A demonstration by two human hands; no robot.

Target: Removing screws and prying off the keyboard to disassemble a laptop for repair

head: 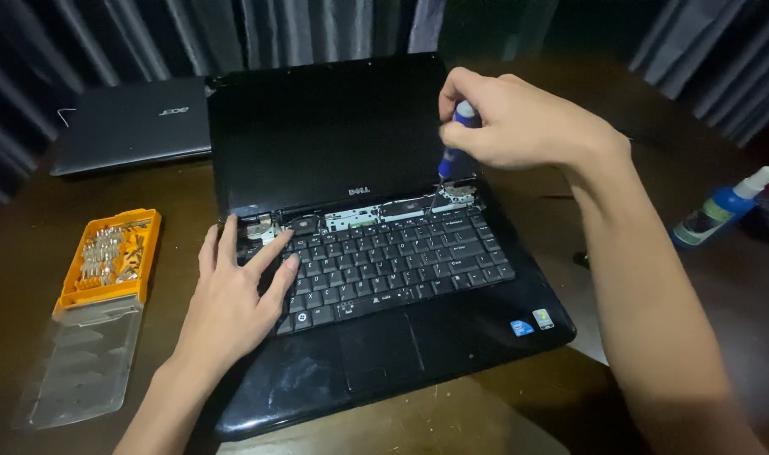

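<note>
A black laptop (376,354) lies open flat on a dark wooden table, its screen (317,135) tipped back. The strip above the keyboard (393,265) is off, baring metal hinges at both corners. My right hand (519,118) is shut on a blue-handled screwdriver (457,139), held upright with its tip at the right hinge (459,194). My left hand (229,295) lies flat, fingers spread, on the keyboard's left end next to the left hinge (258,229).
An orange case of screwdriver bits (111,257) with its clear lid (85,362) folded open sits to the left. A second, closed dark laptop (132,122) lies at the back left. A blue spray bottle (721,206) lies at the right. Curtains hang behind.
</note>
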